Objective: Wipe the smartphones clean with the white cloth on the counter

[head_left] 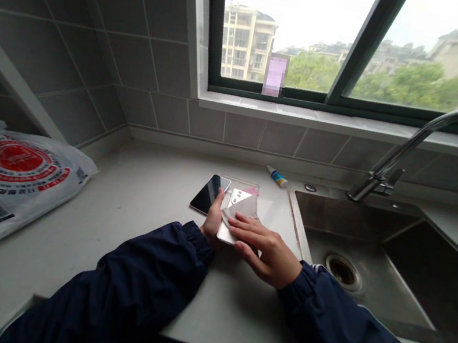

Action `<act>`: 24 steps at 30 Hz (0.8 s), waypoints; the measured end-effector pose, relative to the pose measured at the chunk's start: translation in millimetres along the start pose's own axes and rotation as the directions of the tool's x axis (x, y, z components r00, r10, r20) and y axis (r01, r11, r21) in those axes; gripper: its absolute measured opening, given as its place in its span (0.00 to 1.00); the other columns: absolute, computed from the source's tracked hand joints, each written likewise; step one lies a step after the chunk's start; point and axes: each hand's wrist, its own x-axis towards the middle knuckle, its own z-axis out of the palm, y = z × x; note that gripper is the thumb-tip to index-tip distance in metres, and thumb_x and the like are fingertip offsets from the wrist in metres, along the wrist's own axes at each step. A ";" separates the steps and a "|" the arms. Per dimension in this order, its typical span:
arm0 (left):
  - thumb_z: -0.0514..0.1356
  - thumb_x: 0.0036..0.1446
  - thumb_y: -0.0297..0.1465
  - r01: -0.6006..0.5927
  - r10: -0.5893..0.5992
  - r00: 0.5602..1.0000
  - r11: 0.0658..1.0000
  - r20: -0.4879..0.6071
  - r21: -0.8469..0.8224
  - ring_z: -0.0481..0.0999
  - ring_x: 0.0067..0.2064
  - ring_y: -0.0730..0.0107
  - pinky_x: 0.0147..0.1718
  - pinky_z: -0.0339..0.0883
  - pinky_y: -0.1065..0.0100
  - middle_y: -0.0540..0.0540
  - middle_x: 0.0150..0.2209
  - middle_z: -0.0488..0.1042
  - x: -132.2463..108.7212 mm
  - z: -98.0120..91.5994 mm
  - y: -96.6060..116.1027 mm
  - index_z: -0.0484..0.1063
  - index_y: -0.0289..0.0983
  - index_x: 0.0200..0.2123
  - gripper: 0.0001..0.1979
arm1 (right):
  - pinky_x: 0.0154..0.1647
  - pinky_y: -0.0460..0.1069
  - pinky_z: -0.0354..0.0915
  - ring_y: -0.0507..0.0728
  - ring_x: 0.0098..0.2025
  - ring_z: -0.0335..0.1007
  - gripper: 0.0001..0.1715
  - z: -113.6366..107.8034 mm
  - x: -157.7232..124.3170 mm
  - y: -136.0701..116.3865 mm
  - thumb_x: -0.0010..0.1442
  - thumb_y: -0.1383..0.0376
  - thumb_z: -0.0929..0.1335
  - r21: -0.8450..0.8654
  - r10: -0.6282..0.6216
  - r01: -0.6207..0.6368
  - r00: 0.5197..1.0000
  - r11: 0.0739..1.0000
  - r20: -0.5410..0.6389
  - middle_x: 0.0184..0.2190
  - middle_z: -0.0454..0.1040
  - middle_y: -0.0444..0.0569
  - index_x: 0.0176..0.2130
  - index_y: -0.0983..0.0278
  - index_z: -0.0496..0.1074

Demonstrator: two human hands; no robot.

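A phone with a pale, shiny back (226,235) faces up in the middle, its camera lenses showing near the top. My left hand (213,219) grips this phone by its left edge, thumb pointing up. Over the back lies a light grey cloth (245,207), which my right hand (262,245) holds against the phone with its fingers pressed on top. Just left of my left thumb, a second phone with a dark screen (209,193) rests on the counter. A clear phone case (253,187) with a pinkish patch is partly hidden behind the held phone.
A blue-and-white tube (276,176) lies by the back wall. To the right are a steel sink (406,274) and a curved faucet (416,139). A printed white plastic bag (44,186) sits on the left of the pale counter (142,186), below a window.
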 end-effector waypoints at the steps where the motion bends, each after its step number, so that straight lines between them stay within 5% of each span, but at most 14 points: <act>1: 0.41 0.62 0.64 0.018 -0.018 1.000 1.000 -0.002 0.002 0.82 0.42 0.44 0.53 0.70 0.49 0.29 0.39 0.81 -0.3 -1.0 0.1 0.70 0.21 0.60 0.52 | 0.70 0.65 0.62 0.64 0.69 0.64 0.23 -0.1 -0.2 -2.0 0.72 0.63 0.64 0.036 -0.020 0.021 1.000 0.999 -0.009 0.61 0.75 0.53 0.63 0.58 0.73; 6: 0.42 0.63 0.63 -0.001 0.002 1.000 0.999 0.017 -0.034 0.82 0.48 0.46 0.57 0.68 0.51 0.27 0.44 0.80 -2.6 -1.4 -0.2 0.73 0.22 0.55 0.49 | 0.68 0.63 0.66 0.63 0.68 0.67 0.24 2.8 -0.6 -0.5 0.72 0.64 0.64 0.030 -0.034 0.038 0.992 0.999 -0.121 0.61 0.75 0.57 0.64 0.62 0.72; 14: 0.41 0.60 0.66 0.041 -0.039 0.998 0.999 0.052 -0.036 0.81 0.50 0.43 0.57 0.68 0.49 0.25 0.46 0.79 -0.6 -2.5 0.5 0.73 0.23 0.55 0.52 | 0.73 0.70 0.54 0.69 0.74 0.51 0.35 -0.4 0.4 2.7 0.69 0.54 0.68 -0.129 0.025 -0.012 0.994 0.992 0.105 0.70 0.63 0.57 0.70 0.63 0.63; 19: 0.38 0.60 0.67 -0.010 0.012 0.999 0.999 0.041 -0.035 0.83 0.41 0.50 0.51 0.72 0.55 0.28 0.39 0.80 2.5 -6.9 4.0 0.74 0.23 0.53 0.53 | 0.74 0.70 0.49 0.66 0.72 0.57 0.29 0.4 -1.2 -5.4 0.69 0.59 0.69 -0.040 -0.072 0.077 0.990 0.996 0.122 0.66 0.69 0.54 0.66 0.60 0.69; 24: 0.38 0.61 0.65 -0.019 0.021 0.996 1.000 -0.084 0.017 0.82 0.37 0.50 0.46 0.74 0.54 0.30 0.39 0.81 -0.3 -0.3 4.3 0.71 0.24 0.59 0.52 | 0.68 0.61 0.66 0.62 0.64 0.72 0.18 11.4 -0.6 -3.1 0.67 0.67 0.71 0.063 -0.137 0.142 0.988 0.988 -0.077 0.56 0.80 0.53 0.56 0.61 0.77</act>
